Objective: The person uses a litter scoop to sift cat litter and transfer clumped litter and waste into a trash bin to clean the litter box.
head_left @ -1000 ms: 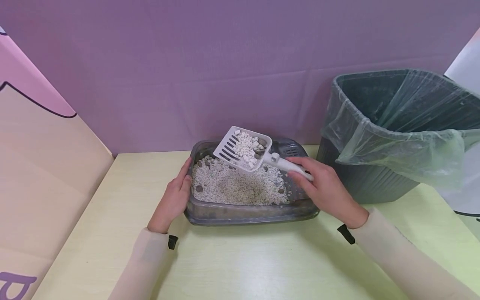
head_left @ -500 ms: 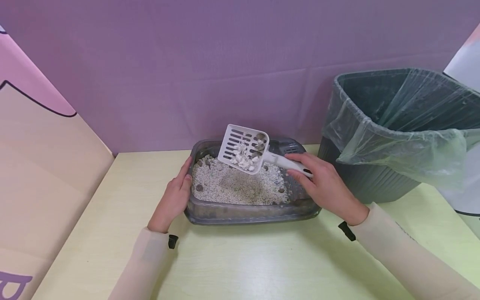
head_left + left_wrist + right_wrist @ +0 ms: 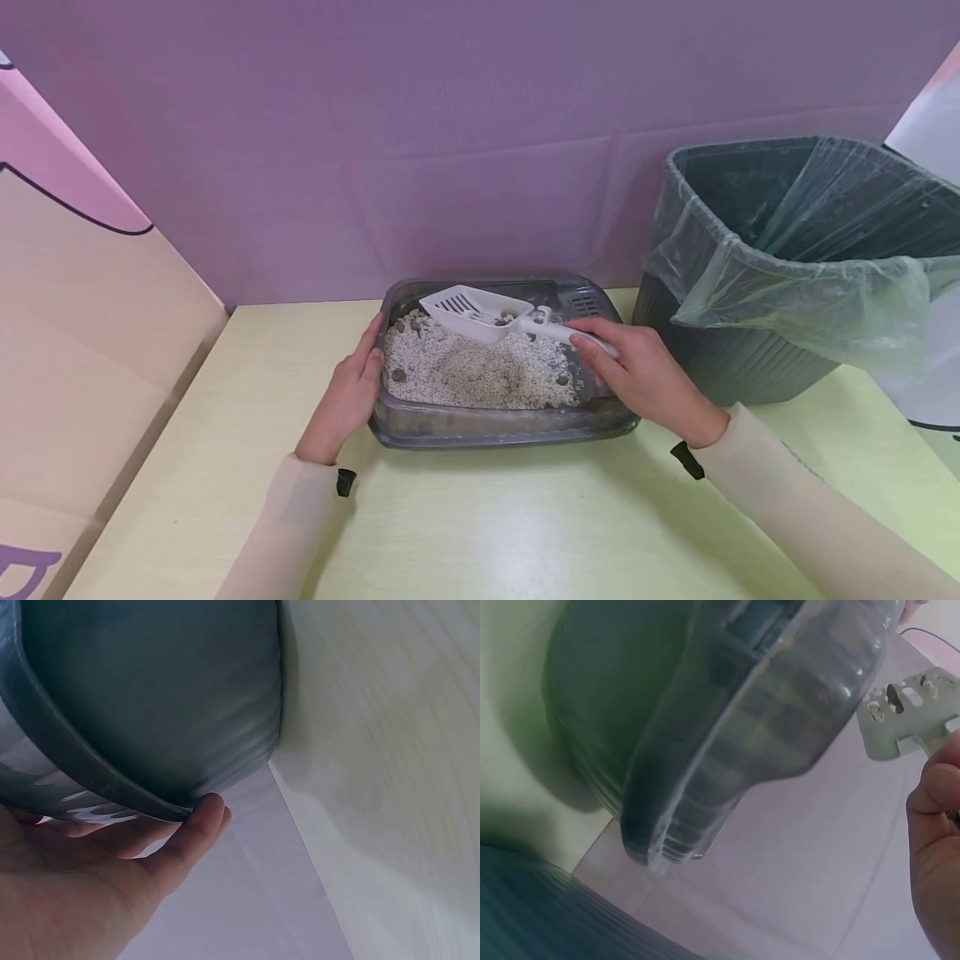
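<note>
scoop held level over the litter, handle to the right.
head view: right hand (image 3: 645, 375) wrapped round handle of scoop (image 3: 480, 311), blade pointing left over litter tray (image 3: 495, 429); left hand (image 3: 345, 400) flat on tray's left wall. left wrist view: straight fingers (image 3: 187, 840) under rim. right wrist view: scoop blade (image 3: 907, 712) beside curled fingers (image 3: 937, 787).

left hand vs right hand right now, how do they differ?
The left hand rests on the left wall of the litter tray, fingers fairly straight; the right hand grips the handle of the white scoop, fingers curled. The left hand lies low by the table; the right hand sits above the tray's right end. Both wear pale sleeves.
</note>
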